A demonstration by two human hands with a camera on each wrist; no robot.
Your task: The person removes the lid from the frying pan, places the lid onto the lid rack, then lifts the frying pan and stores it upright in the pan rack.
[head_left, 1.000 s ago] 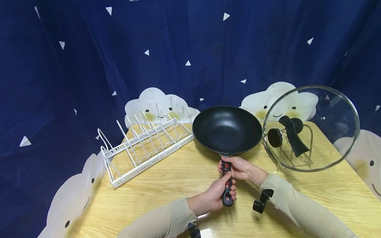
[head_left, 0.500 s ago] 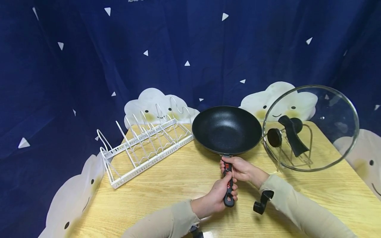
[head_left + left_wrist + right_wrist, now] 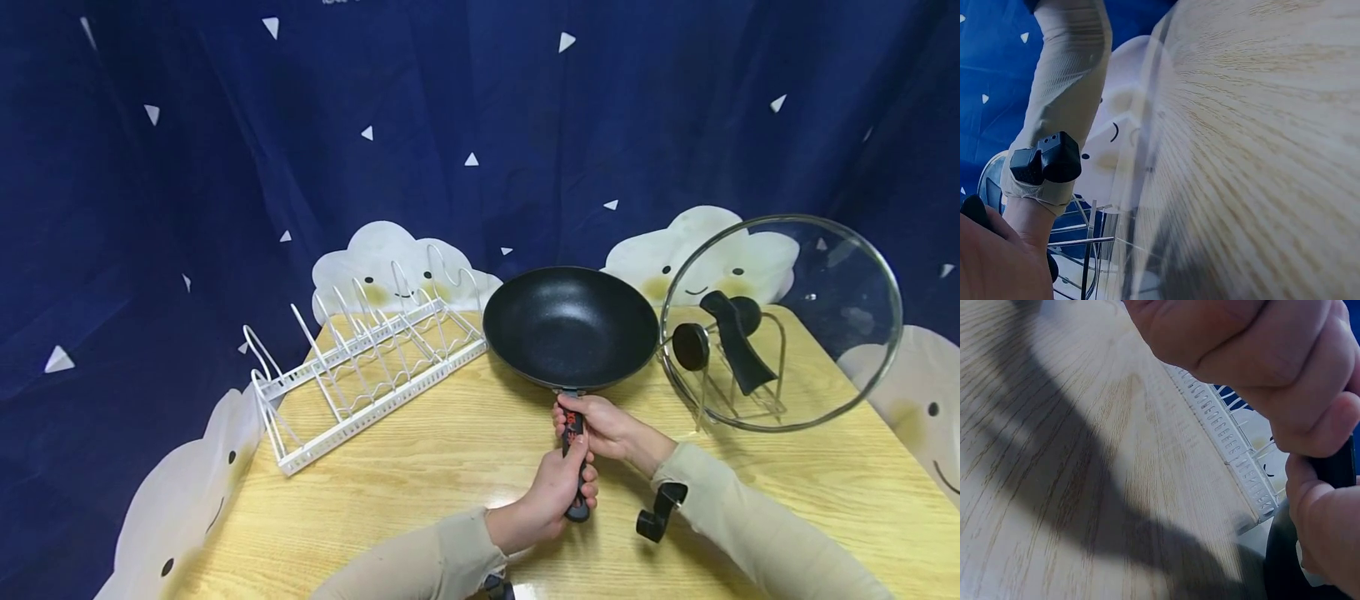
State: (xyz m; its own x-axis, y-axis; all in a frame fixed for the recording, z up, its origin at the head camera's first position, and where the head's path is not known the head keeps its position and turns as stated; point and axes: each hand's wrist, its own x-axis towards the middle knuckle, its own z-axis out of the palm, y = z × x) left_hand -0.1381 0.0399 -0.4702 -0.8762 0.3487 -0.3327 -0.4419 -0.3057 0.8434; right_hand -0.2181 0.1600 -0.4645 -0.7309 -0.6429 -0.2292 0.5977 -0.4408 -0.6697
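While I watch from afar, the left hand [image 3: 553, 492] grips the lower part of the black handle [image 3: 572, 427] and the right hand [image 3: 603, 427] holds it higher, close beside, near the pan [image 3: 570, 325]. I see the pan between a white rack [image 3: 386, 408] and a glass lid [image 3: 825, 333].
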